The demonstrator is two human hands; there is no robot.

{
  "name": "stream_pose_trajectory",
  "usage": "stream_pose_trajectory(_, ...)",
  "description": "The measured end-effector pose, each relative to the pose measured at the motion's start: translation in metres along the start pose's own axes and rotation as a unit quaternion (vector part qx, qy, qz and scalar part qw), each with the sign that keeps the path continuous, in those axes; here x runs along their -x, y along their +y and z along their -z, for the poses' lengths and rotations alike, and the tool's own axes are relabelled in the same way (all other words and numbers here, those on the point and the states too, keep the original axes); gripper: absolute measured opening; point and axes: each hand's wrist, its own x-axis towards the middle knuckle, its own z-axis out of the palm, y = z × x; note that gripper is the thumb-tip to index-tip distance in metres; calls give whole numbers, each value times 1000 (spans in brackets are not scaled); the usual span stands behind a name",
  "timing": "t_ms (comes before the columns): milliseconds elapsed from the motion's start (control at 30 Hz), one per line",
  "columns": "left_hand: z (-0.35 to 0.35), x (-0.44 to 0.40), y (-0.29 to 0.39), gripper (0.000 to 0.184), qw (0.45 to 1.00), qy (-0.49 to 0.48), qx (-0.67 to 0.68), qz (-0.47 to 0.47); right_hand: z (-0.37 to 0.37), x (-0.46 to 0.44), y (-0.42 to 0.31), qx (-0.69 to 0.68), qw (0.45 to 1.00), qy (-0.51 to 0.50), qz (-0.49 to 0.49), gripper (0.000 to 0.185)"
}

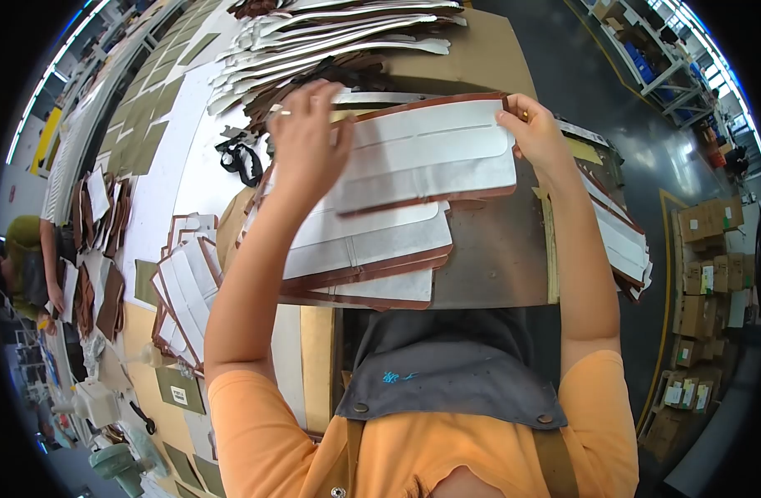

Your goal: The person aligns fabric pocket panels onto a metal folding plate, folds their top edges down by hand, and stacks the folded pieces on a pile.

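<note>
My right hand (536, 137) pinches the upper right corner of a brown-edged panel (430, 149) with white backing, perhaps leather. The panel is raised and tilted over a stack of similar panels (364, 241). My left hand (308, 145), slightly blurred by motion, is over the panel's left end with its fingers apart. Whether it touches the panel I cannot tell. Beneath the stack is a dark metal work surface (496, 266). Part of the stack is hidden by the raised panel and my left forearm.
Long white-and-brown strips (339, 41) are piled at the back. A black strap (241, 158) lies left of my hand. More panels rest at left (185, 286) and right (617, 236). Another person's arm (52, 266) shows far left. Cardboard boxes (712, 274) stand right.
</note>
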Motion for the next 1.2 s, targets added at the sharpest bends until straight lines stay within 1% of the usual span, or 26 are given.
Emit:
stream_pose_trajectory(67,-28,3,6,41,995,-100,-17,-11,5,-19,24,25,999,18,-17,17)
stream_pose_trajectory(100,-40,5,9,42,988,-153,-28,-15,2,-24,40,121,990,60,43,17)
stream_pose_trajectory(133,-49,7,12,42,983,-180,-25,-17,-2,-29,56,215,966,101,101,18)
stream_pose_trajectory(167,-53,9,15,43,978,-209,-23,-20,-3,-32,64,306,929,141,157,19)
stream_pose_trajectory(200,-52,8,19,47,967,-251,-43,-5,-14,-12,43,351,898,216,154,24)
stream_pose_trajectory(300,-51,10,20,46,970,-238,-55,-13,-13,-5,44,390,882,117,238,27)
stream_pose_trajectory(333,-52,11,19,46,971,-232,-52,-14,-16,0,45,412,887,42,203,31)
stream_pose_trajectory(433,-53,13,15,46,974,-222,-40,-17,-32,6,65,437,869,52,225,33)
stream_pose_trajectory(467,-50,11,16,46,973,-226,-36,-16,-31,10,59,448,870,34,202,36)
stream_pose_trajectory(600,-55,9,13,45,974,-224,-8,-39,-28,13,61,468,858,47,204,35)
stream_pose_trajectory(667,-57,6,15,45,973,-227,-2,-36,-27,12,65,488,846,58,207,35)
stream_pose_trajectory(700,-58,6,16,45,973,-229,1,-33,-26,11,65,483,848,61,207,34)
stream_pose_trajectory(767,-63,9,14,45,979,-201,4,-44,-29,10,63,472,855,69,205,32)
stream_pose_trajectory(800,-64,10,13,44,981,-187,5,-51,-29,10,64,481,849,68,207,32)
stream_pose_trajectory(900,-59,9,18,43,985,-142,-61,-73,-30,10,62,512,831,66,207,32)
stream_pose_trajectory(933,-57,9,20,40,989,-103,-60,-92,-31,12,59,523,826,64,200,32)
stream_pose_trajectory(967,-55,7,22,39,988,-123,-43,-79,-31,13,54,535,820,62,195,31)
stream_pose_trajectory(1000,-52,6,24,39,987,-143,-26,-65,-32,14,49,500,850,43,162,33)
stream_pose_trajectory(1033,-50,5,26,38,985,-163,-8,-51,-31,17,47,498,850,44,167,34)
stream_pose_trajectory(1100,-52,6,26,35,987,-145,-10,-66,-30,21,45,493,851,45,177,37)
stream_pose_trajectory(1200,-52,7,27,33,987,-144,-14,-64,-31,23,46,525,830,40,184,41)
